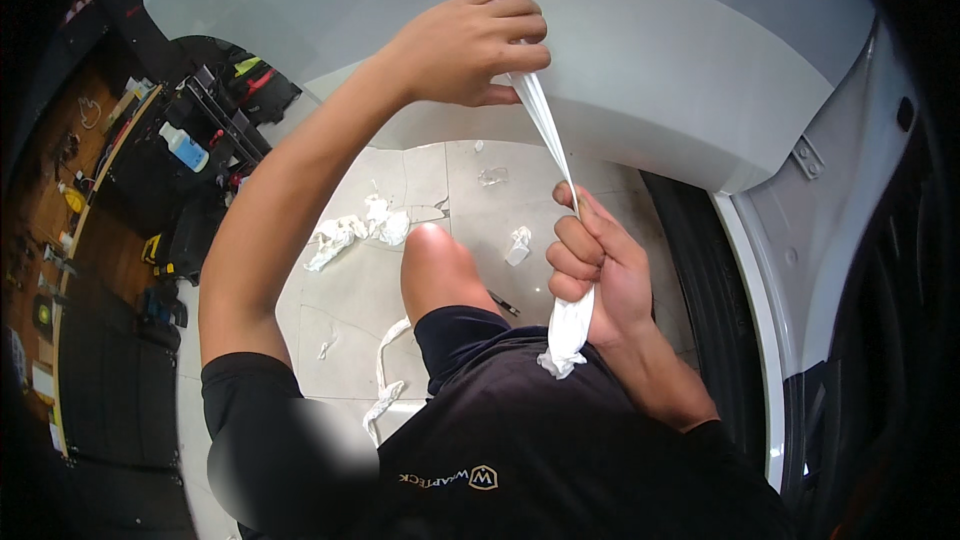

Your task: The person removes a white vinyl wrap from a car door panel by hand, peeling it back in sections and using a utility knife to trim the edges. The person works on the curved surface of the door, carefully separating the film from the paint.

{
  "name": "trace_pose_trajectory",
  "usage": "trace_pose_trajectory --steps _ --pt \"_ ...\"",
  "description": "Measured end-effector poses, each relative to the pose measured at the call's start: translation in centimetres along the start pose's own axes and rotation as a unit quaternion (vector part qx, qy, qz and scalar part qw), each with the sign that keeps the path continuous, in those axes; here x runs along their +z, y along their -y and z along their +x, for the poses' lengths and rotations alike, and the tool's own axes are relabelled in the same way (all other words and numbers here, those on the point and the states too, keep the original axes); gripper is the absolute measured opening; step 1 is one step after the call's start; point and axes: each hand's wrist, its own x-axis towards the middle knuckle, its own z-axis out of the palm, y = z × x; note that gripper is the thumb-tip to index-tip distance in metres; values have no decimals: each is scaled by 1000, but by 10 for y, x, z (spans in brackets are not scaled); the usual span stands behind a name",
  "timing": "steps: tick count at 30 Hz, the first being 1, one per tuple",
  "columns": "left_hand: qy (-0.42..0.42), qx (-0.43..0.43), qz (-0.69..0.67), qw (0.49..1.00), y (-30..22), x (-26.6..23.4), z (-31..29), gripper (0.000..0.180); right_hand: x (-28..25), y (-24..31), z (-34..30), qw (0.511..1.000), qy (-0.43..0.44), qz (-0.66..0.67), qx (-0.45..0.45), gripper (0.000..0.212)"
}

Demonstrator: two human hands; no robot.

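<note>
A thin white film point(541, 112) is pulled taut into a narrow, creased strip between my two hands. My left hand point(480, 45) is closed on its upper part, right against the pale grey car door point(650, 60). Lower down and to the right, my right hand point(608, 265) is wrapped round the strip in a fist. A crumpled tail of the film hangs below that fist, in front of my dark shirt. Part of the door surface above and right of my left hand looks paler, with a sharp edge. My left palm hides where the film meets the door.
Crumpled white film scraps point(345, 235) lie on the tiled floor point(330, 315), with a twisted strip point(385, 380) near my leg. At right are the door opening's sill point(755, 310) and a dark step. A wooden workbench point(85, 190) with tools and a bottle point(185, 147) stand left.
</note>
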Motion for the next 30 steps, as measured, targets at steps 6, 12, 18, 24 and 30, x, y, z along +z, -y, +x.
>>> trace_pose_trajectory --steps 6,12,18,24,30 --pt "12 -115 -103 988 -12 14 13 37 -3 -2 -16 1000 7 12 2 20" --pt "-113 -46 -14 992 -8 20 12 33 3 -4 -36 1000 -18 -4 21 19" --pt "-29 -144 -32 989 -28 35 20 40 1 -6 -47 1000 -14 24 2 19" --pt "-157 -252 -112 948 -73 50 20 51 -1 -9 -55 1000 -5 5 7 21" --pt "-290 -290 -194 891 -102 60 29 48 -2 -6 -67 998 -12 -61 12 23"
